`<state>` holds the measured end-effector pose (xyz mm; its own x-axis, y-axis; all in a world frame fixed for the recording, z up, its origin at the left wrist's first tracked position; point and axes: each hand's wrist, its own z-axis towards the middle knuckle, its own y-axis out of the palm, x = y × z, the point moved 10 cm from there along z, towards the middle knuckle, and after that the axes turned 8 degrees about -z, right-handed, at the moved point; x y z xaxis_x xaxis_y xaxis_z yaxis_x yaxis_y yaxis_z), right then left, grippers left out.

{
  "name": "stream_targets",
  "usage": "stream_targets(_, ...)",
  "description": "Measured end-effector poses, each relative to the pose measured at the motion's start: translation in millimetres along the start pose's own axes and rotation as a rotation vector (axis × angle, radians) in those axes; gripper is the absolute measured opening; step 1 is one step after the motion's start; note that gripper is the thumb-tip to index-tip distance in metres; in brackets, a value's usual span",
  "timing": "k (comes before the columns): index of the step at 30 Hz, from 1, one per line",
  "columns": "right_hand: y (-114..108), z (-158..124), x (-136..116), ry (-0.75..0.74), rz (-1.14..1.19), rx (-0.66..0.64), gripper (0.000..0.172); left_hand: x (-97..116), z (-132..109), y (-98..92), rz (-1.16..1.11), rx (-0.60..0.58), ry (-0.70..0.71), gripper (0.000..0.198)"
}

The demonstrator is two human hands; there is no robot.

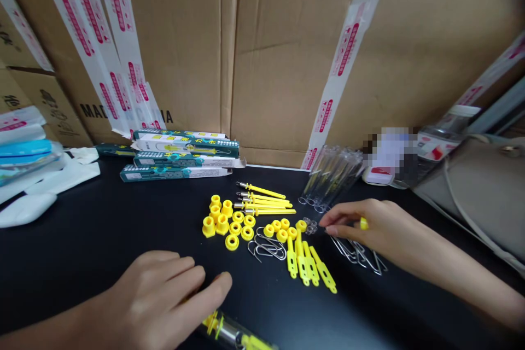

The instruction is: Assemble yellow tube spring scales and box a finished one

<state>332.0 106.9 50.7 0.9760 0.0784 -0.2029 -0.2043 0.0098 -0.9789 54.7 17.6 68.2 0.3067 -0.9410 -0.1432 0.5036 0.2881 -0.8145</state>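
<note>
My left hand (pixel 159 295) is closed round one end of a clear-tubed spring scale (pixel 227 331) with yellow parts and a metal section inside. My right hand (pixel 365 224) has its thumb and fingertips together beside small clear rings (pixel 310 226). A small yellow piece (pixel 363 223) shows against its palm, its shape mostly hidden. Between the hands lie yellow flanged caps (pixel 222 224), flat yellow rings (pixel 232 242), small round yellow caps (pixel 281 235), metal hooks (pixel 268 250) and flat slotted yellow strips (pixel 303 268). Beneath my right hand are larger metal hooks (pixel 356 254).
Yellow rods with metal ends (pixel 266 211) lie behind the caps, near clear tubes (pixel 334 175). Stacked printed boxes (pixel 184 156) stand at the back against cardboard cartons (pixel 279 54). A bottle (pixel 438 142) and grey bag (pixel 479 191) are right; white packaging (pixel 61 180) is left.
</note>
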Motion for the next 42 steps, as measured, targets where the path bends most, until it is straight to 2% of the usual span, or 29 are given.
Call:
stream_targets(6, 5, 2, -3, 0.041, -0.028, 0.009, 0.017, -2, 1, -1.5, 0.008, 0.027, -0.014, 0.03)
stream_targets(10, 5, 4, -7, 0.036, -0.027, 0.024, 0.021, 2, 2, 2.9, 0.006, -0.058, 0.031, 0.032)
stream_targets(13, 4, 3, -11, 0.024, -0.011, 0.037, 0.021, -1, -3, -0.3, 0.021, 0.02, -0.009, 0.028)
stream_targets(17, 4, 3, -12, 0.023, 0.021, 0.054, 0.022, -1, -9, 6.3, 0.037, 0.018, -0.02, 0.028)
stream_targets(19, 5, 3, -10, 0.033, 0.029, 0.065, 0.025, 0, -8, 3.4, 0.04, 0.03, -0.014, 0.027)
stream_targets(26, 10, 5, -1, 0.05, 0.016, 0.077, 0.033, 1, 5, -2.4, 0.02, -0.089, 0.025, 0.028)
stream_targets(35, 12, 4, -9, 0.026, 0.025, 0.072, 0.031, 1, 7, -1.9, 0.014, -0.086, 0.034, 0.034)
stream_targets(42, 14, 5, -5, 0.014, -0.011, 0.076, 0.03, 1, 6, -0.7, 0.006, -0.098, 0.025, 0.035)
